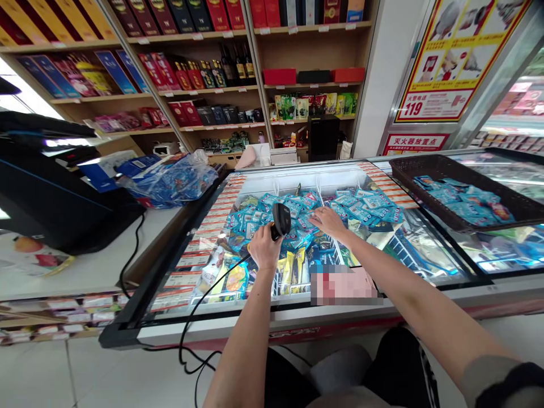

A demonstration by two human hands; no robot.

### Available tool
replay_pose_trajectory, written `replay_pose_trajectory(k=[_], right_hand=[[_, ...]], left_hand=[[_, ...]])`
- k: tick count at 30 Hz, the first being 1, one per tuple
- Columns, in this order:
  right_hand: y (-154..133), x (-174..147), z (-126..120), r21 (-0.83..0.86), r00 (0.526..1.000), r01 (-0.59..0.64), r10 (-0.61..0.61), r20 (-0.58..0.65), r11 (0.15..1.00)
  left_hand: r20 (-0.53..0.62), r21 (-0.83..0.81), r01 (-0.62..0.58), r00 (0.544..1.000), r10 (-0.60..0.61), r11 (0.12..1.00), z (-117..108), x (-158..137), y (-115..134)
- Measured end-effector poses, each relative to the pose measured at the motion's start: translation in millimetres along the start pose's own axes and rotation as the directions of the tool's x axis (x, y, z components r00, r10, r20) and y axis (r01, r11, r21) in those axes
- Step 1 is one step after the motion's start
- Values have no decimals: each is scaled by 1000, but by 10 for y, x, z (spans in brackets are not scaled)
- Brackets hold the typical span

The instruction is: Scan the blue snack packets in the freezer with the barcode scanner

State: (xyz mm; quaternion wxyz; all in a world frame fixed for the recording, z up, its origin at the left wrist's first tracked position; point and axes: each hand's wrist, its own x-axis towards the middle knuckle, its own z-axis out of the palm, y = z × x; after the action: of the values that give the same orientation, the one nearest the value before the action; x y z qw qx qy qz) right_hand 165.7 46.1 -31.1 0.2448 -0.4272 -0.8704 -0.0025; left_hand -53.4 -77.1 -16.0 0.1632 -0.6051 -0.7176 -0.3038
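Note:
My left hand [264, 247] is wrapped around the handle of a black barcode scanner [281, 220], whose head points up and away from me. A black cable [215, 283] runs from it down over the freezer's front edge. Just to the right, my right hand [329, 222] reaches over a heap of small blue packets [365, 207], its fingers stretched out and touching the packets near the scanner. They lie in the chest freezer [263, 327], partly over white wire baskets. Nearer to me are yellow ice-cream packs [293, 269]. Whatever lies under my right fingers is hidden.
A dark brown tray [450, 224] holding more blue packets rests on the freezer lid at the right. On the left counter stand a clear plastic bag of blue packets [174, 180] and a black checkout machine [55, 187]. Shelves of boxes and bottles [229, 88] line the back wall.

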Motion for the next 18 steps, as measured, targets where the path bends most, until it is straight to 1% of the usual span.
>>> replay_pose_trajectory(k=[4, 7, 9, 12, 15, 18], right_hand=[[97, -57, -27, -5, 996, -89, 89, -19, 996], [94, -70, 9, -28, 990, -138, 138, -9, 990], [80, -74, 22, 8, 989, -147, 147, -5, 989], [89, -94, -11, 161, 979, -192, 199, -30, 968], [162, -150, -101, 354, 948, -265, 309, -74, 897], [281, -241, -194, 494, 940, -259, 335, -71, 830]], left_hand=[[19, 23, -41, 999, 41, 999, -2, -10, 13], [52, 38, -119, 992, 117, 992, 2, -24, 24], [78, 41, -176, 982, 173, 983, 2, -33, 31], [100, 45, -237, 968, 232, 971, 1, -45, 44], [136, 33, -292, 949, 285, 956, -1, -55, 65], [181, 8, -347, 923, 340, 938, -3, -65, 95]])
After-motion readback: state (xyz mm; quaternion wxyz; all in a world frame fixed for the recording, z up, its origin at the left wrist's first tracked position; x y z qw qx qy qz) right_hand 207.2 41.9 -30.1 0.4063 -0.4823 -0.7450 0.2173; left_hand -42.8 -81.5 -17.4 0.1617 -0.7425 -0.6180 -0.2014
